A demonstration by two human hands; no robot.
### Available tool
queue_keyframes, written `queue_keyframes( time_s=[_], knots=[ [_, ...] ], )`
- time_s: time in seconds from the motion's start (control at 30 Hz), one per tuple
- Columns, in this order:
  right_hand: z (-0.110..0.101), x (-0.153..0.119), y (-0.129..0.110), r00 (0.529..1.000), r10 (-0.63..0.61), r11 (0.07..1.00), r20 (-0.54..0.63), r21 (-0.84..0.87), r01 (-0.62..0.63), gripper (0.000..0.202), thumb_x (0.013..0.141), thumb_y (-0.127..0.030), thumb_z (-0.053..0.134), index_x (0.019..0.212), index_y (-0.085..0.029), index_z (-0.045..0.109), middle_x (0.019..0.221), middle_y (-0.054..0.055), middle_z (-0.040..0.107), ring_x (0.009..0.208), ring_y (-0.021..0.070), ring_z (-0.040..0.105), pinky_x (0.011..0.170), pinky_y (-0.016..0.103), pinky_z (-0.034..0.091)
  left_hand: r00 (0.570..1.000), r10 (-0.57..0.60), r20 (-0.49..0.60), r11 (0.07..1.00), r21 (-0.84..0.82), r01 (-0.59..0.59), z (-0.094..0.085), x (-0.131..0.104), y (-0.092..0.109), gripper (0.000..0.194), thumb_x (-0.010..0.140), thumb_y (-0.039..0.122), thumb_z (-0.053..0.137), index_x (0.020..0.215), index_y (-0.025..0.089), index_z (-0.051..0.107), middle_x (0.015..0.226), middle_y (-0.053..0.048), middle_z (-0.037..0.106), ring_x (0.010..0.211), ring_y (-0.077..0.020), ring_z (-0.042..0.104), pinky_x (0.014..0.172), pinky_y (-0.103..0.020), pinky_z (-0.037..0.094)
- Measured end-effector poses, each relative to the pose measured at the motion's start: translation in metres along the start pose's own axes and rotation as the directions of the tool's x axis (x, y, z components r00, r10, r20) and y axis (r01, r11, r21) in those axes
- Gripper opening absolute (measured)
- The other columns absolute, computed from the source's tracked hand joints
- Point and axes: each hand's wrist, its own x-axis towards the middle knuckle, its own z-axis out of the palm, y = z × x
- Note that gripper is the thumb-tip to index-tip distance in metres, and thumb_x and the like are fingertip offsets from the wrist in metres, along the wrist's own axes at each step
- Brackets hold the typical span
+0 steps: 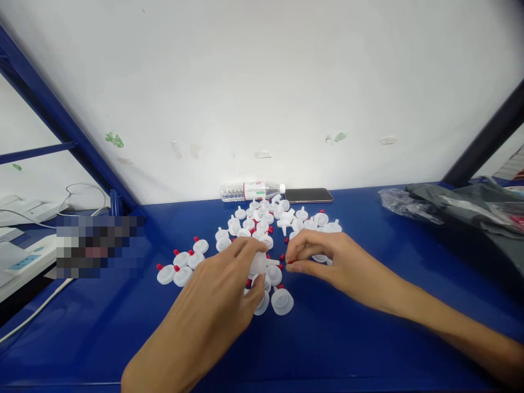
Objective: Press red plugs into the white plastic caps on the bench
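Observation:
My left hand (221, 284) is closed around a white plastic nozzle cap (259, 263), whose thin spout points right. Just to the right, the thumb and fingertips of my right hand (327, 256) are pinched together; a speck of red between them looks like a small red tip cap (289, 262). Around and beneath both hands lie many white nozzle caps (282, 302), some with red tips fitted on their spouts. Loose red tip caps (282, 257) are scattered between the hands. Part of the pile is hidden behind my fingers.
A clear water bottle (254, 191) lies against the wall beside a dark phone (309, 195). Grey and clear plastic bags (450, 204) sit at the right. A white cable (39, 310) and a white power strip (28, 262) are at left. Blue frame posts (61, 103) flank the blue tabletop (347, 349).

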Motion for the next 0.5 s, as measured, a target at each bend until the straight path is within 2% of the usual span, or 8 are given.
queue_keyframes(
  time_s=[0.1, 0.2, 0.33, 0.5],
  knots=[
    [0.0001, 0.0006, 0.0006, 0.994, 0.089, 0.963, 0.063, 0.249, -0.102, 0.013, 0.086, -0.027, 0.079, 0.091, -0.022, 0.068, 0.094, -0.002, 0.073, 0.09, 0.0156, 0.071, 0.082, 0.026, 0.053, 0.997, 0.076, -0.025, 0.997, -0.022, -0.076, 0.0036, -0.0011, 0.0051, 0.032, 0.094, 0.02, 0.055, 0.124, 0.03, 0.056, 0.104, 0.003, 0.073, 0.083, -0.0186, 0.071, 0.071, -0.031, 0.047],
    [0.0, 0.0019, 0.0036, 0.989, 0.119, 0.916, 0.088, 0.375, -0.143, 0.021, 0.079, -0.027, 0.085, 0.089, -0.02, 0.068, 0.088, -0.002, 0.073, 0.085, 0.0148, 0.071, 0.078, 0.025, 0.053, 0.992, 0.114, -0.045, 0.993, -0.011, -0.115, 0.0046, -0.0001, 0.0075, 0.03, 0.094, 0.019, 0.056, 0.122, 0.03, 0.056, 0.111, 0.002, 0.072, 0.084, -0.0182, 0.071, 0.069, -0.03, 0.047],
    [-0.0002, 0.0031, 0.0066, 0.988, 0.141, 0.895, 0.066, 0.418, -0.156, 0.027, 0.074, -0.03, 0.089, 0.087, -0.02, 0.068, 0.083, -0.002, 0.071, 0.082, 0.0155, 0.07, 0.075, 0.027, 0.052, 0.991, 0.133, -0.027, 0.991, 0.005, -0.133, 0.0053, 0.0006, 0.0074, 0.034, 0.095, 0.016, 0.055, 0.125, 0.031, 0.055, 0.118, 0.001, 0.068, 0.079, -0.0168, 0.069, 0.066, -0.031, 0.047],
    [-0.0031, 0.0028, 0.0061, 0.987, 0.149, 0.892, 0.059, 0.423, -0.16, 0.029, 0.071, -0.033, 0.09, 0.085, -0.02, 0.068, 0.084, -0.001, 0.07, 0.083, 0.0172, 0.07, 0.076, 0.029, 0.052, 0.984, 0.177, -0.019, 0.984, 0.01, -0.177, 0.0077, -0.0008, 0.0076, 0.024, 0.097, 0.022, 0.058, 0.12, 0.03, 0.055, 0.116, 0.001, 0.068, 0.09, -0.0197, 0.07, 0.071, -0.032, 0.049]
  ],
)
